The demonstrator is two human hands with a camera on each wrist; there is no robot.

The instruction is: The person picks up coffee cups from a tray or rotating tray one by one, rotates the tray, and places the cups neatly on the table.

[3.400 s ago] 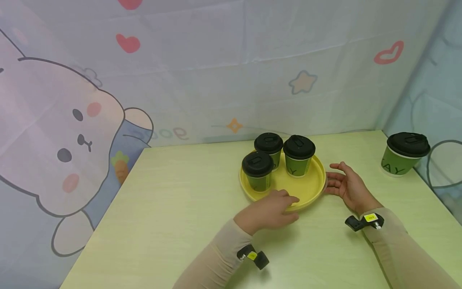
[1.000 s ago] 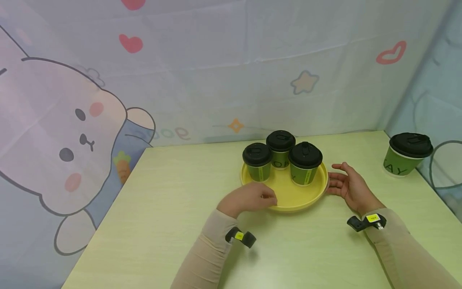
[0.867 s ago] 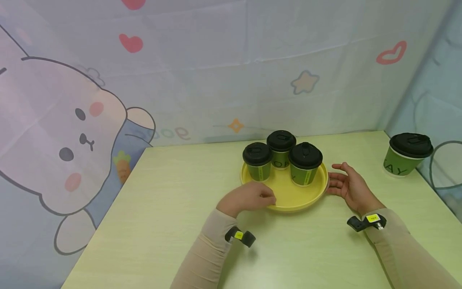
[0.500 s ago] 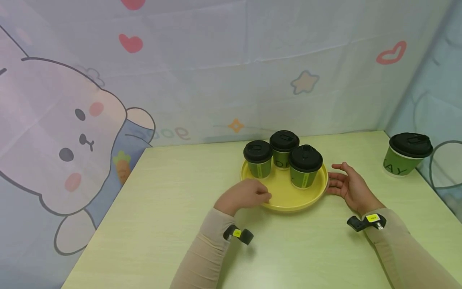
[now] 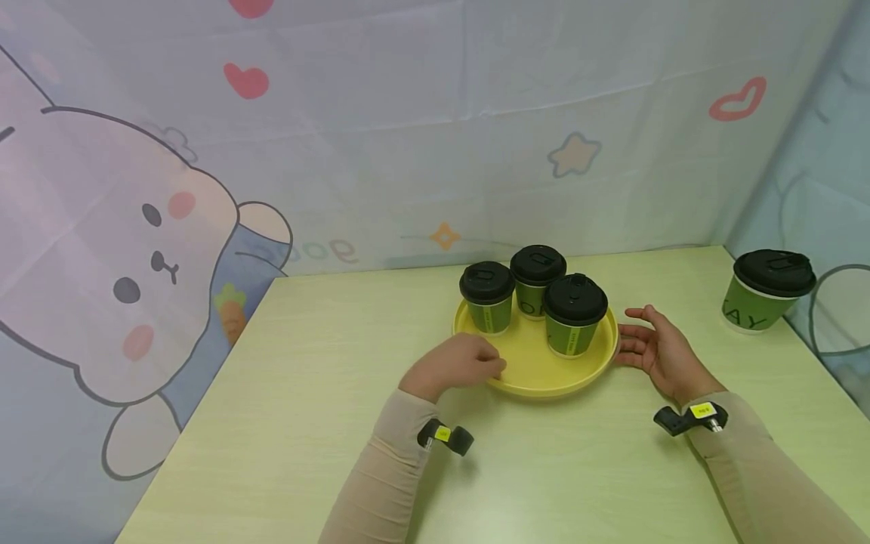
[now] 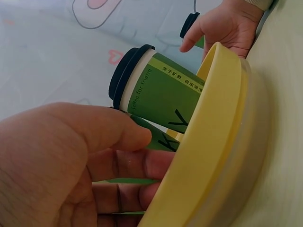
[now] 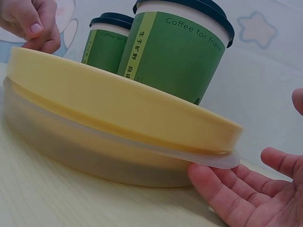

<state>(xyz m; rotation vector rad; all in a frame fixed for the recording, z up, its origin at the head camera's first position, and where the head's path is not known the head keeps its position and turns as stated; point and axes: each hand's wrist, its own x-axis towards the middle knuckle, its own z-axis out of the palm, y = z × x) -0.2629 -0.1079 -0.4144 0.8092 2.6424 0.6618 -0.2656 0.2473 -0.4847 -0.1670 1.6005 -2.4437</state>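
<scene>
A round yellow turntable (image 5: 537, 370) carries 3 green paper cups with black lids: a left cup (image 5: 491, 316), a back cup (image 5: 530, 298) and a right cup (image 5: 569, 338). All of them stand upright. Its translucent base (image 7: 104, 153) shows in the right wrist view. My left hand (image 5: 454, 365) is at the front-left rim, fingers bent over it; their tips are hidden behind the rim in the left wrist view, with the thumb held above. At the right side, my right hand (image 5: 659, 355) lies palm inward, its loosely extended fingertips touching the base's edge.
Another lidded green cup (image 5: 754, 306) stands at the table's right edge, beyond my right hand. A cartoon-printed cloth (image 5: 408, 151) hangs along the back of the pale table (image 5: 306, 400), with a second cloth (image 5: 829, 204) at the right.
The turntable has turned clockwise: the left cup moved back, the back cup rightward, the right cup forward. My left hand slid left and slightly back with the rim. My right hand stayed put.
</scene>
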